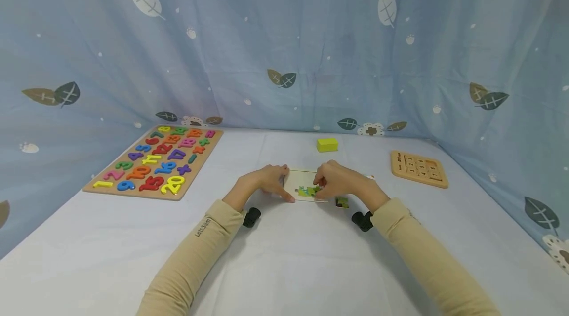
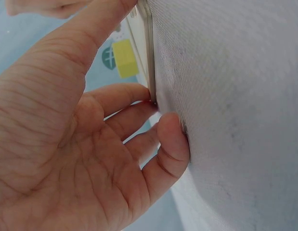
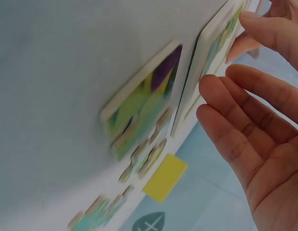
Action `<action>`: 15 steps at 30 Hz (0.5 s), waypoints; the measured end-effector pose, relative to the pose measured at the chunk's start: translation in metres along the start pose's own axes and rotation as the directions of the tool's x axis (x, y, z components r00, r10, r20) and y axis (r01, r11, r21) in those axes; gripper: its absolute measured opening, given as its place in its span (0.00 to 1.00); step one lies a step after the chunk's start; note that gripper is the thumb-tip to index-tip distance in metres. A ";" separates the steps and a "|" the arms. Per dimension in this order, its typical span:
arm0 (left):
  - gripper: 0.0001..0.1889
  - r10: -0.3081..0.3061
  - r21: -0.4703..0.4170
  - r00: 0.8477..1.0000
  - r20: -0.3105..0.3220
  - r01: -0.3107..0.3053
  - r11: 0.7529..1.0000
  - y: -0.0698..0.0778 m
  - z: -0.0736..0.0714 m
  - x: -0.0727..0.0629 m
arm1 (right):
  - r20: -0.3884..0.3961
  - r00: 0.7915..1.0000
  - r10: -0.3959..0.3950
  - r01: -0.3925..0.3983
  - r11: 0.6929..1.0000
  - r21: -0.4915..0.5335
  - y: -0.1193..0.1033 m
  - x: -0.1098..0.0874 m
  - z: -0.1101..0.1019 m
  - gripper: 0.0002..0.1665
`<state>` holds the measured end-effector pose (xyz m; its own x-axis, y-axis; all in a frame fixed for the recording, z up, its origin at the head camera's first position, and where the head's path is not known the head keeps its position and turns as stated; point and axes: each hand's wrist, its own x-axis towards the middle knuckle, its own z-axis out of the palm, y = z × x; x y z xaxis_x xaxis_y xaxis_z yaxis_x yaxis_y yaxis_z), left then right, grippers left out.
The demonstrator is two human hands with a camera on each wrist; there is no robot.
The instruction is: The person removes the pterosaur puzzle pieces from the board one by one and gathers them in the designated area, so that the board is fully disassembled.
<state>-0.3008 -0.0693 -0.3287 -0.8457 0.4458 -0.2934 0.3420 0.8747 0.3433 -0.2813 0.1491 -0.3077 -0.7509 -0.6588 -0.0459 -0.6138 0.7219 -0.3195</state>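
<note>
A shallow white puzzle board [image 1: 293,180] lies on the table with joined green picture pieces [image 1: 306,191] along its near side. My left hand [image 1: 271,180] holds the board's left end, thumb at the near edge and fingertips against the far side. In the left wrist view, two fingertips meet the board's rim [image 2: 149,57]. Over the board's right part is my right hand [image 1: 335,179]. Its thumb [image 3: 269,31] presses on the picture, while the other fingers are loosely bent by the rim. A loose green and purple puzzle piece [image 3: 144,101] lies just right of the board.
More loose puzzle pieces [image 3: 144,159] lie beyond the right hand. Behind the board stands a yellow-green block [image 1: 327,145]. A wooden board of colourful numbers [image 1: 153,163] is at the left, a small wooden number puzzle [image 1: 419,169] at the right. A blue curtain [image 1: 284,49] closes the back.
</note>
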 end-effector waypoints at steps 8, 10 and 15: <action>0.53 -0.007 -0.013 1.000 0.002 0.007 1.000 0.000 0.000 0.000 | 0.029 1.000 0.006 -0.006 1.000 -0.004 -0.005 0.014 0.005 0.13; 0.53 -0.006 -0.014 1.000 0.001 0.006 1.000 0.000 0.000 0.000 | 0.030 1.000 -0.002 0.002 1.000 0.001 -0.006 0.015 0.005 0.12; 0.53 -0.008 -0.014 1.000 0.006 0.008 1.000 0.000 0.000 0.000 | 0.036 0.999 -0.003 0.003 1.000 -0.001 -0.008 0.018 0.006 0.09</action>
<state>-0.3011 -0.0694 -0.3290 -0.8460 0.4398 -0.3015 0.3292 0.8756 0.3535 -0.2886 0.1298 -0.3117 -0.7398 -0.6681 -0.0792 -0.6162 0.7201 -0.3189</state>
